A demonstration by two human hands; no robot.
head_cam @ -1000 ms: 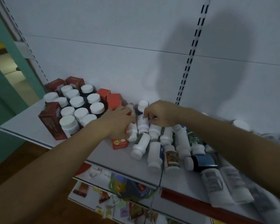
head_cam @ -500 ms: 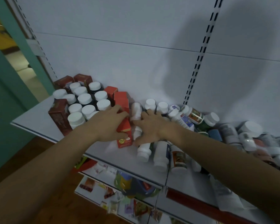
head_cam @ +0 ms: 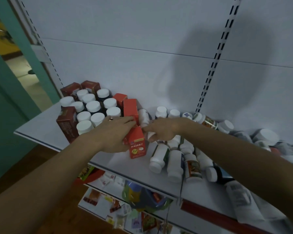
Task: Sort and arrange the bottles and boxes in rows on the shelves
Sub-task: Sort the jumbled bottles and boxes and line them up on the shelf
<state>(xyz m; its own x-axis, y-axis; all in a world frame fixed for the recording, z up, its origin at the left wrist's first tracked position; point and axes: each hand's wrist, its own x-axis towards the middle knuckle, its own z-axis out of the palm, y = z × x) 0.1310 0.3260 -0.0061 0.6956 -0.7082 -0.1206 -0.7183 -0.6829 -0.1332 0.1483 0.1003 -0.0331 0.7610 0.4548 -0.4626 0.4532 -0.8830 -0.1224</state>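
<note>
1. Hidden: the right grip [head_cam: 161,130] covers most of the white bottle [head_cam: 149,134] under it. The bottles at the far right [head_cam: 269,141] are blurred and their labels are unreadable. Both forearms run out of frame.
2. Materials: the red box [head_cam: 137,146] is a card carton, upright, with a printed front. The capped jars [head_cam: 93,106] have flat white lids and stand in rows at the left of the grey shelf [head_cam: 41,125]. Smooth plastic bottles [head_cam: 174,162] lie on their sides.
3. Left grip [head_cam: 113,134]: fingers straight, laid across the red box top, palm against its left side.
4. Right grip: just right of the red box, index touching it, apparently pinching the white bottle against the thumb.
</note>
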